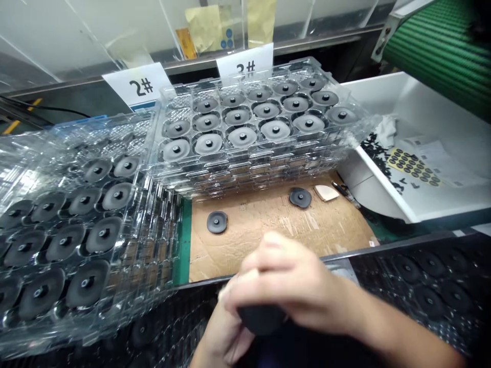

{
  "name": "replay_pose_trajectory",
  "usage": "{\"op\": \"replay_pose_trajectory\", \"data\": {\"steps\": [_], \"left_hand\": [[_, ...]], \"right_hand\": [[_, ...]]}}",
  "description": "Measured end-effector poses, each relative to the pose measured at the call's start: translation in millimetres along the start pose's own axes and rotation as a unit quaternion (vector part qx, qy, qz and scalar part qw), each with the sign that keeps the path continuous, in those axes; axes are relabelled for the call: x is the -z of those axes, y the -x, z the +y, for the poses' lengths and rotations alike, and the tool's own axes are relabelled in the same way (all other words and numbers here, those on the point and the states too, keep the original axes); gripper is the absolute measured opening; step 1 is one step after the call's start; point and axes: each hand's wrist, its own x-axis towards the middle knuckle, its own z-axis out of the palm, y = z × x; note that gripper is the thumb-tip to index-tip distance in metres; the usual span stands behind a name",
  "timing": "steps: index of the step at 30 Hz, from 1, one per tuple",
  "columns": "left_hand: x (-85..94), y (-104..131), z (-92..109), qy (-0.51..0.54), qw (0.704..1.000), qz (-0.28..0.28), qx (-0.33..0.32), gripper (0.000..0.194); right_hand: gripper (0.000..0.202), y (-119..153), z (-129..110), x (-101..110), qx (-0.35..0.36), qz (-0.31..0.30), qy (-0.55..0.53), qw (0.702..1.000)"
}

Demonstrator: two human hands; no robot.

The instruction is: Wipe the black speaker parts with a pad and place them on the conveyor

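Close to my body, at the bottom middle, my right hand (286, 273) curls over a dark round piece (263, 319), probably a disc like the others. My left hand (226, 329) grips the same piece from below and the left, its fingers partly hidden. Beyond the hands, on the brown cardboard (253, 225), lie a black disc with a small central stub (217, 222) and a second such disc (300, 198). To the right of that one rests a cream-coloured wedge-shaped pad (326, 192).
Stacked clear trays (238, 153) of discs stand behind the cardboard, and another tray stack (111, 301) is at left. A white bin (387, 186) at right holds small black bits and a yellow sticker sheet (414, 166). A green ribbed belt (433, 51) overhangs it.
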Motion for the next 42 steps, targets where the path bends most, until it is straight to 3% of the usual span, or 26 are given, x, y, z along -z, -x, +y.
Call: {"op": "replay_pose_trajectory", "data": {"steps": [3, 5, 8, 11, 15, 23, 25, 28, 30, 32, 37, 42], "left_hand": [[-0.6, 5, 5, 0.055, 0.996, -0.054, 0.04, 0.026], [-0.4, 7, 8, 0.093, 0.99, -0.09, 0.048, 0.036], [1.8, 6, 12, 0.122, 0.984, -0.125, 0.044, 0.039], [5.1, 4, 13, 0.136, 0.981, -0.13, 0.044, 0.037], [7.1, 3, 14, 0.143, 0.98, -0.127, 0.049, 0.045], [6.5, 0, 10, 0.155, 0.975, -0.157, 0.039, 0.047], [7.2, -2, 6, 0.114, 0.986, -0.121, 0.0, 0.048], [7.7, -5, -2, -0.056, 0.988, -0.007, -0.141, 0.065], [6.6, -10, -8, -0.195, 0.948, 0.062, -0.244, 0.09], [4.1, -15, -15, -0.285, 0.9, 0.101, -0.314, 0.103], [-3.0, -25, -23, -0.337, 0.84, 0.112, -0.411, 0.091], [-1.9, -25, -17, -0.397, 0.817, 0.081, -0.411, 0.094]], "right_hand": [[0.025, 7, 29, -5, -0.169, 0.089, -0.009, 0.981], [0.023, 17, 54, -16, -0.26, 0.11, -0.007, 0.959], [0.022, 39, 89, -44, -0.307, 0.087, -0.016, 0.948], [0.025, 60, 109, -70, -0.336, 0.12, -0.003, 0.934], [0.026, 66, 107, -73, -0.359, 0.172, -0.007, 0.917], [0.023, 55, 79, -54, -0.343, 0.139, -0.11, 0.923], [0.022, 58, 78, -56, -0.35, 0.139, -0.123, 0.918], [0.021, 63, 78, -56, -0.363, 0.147, -0.134, 0.91], [0.02, 64, 76, -53, -0.37, 0.159, -0.144, 0.904], [0.019, 65, 73, -48, -0.375, 0.175, -0.157, 0.897], [0.016, 69, 66, -36, -0.381, 0.217, -0.213, 0.873], [0.019, 77, 56, -26, -0.373, 0.241, -0.289, 0.848]]}}
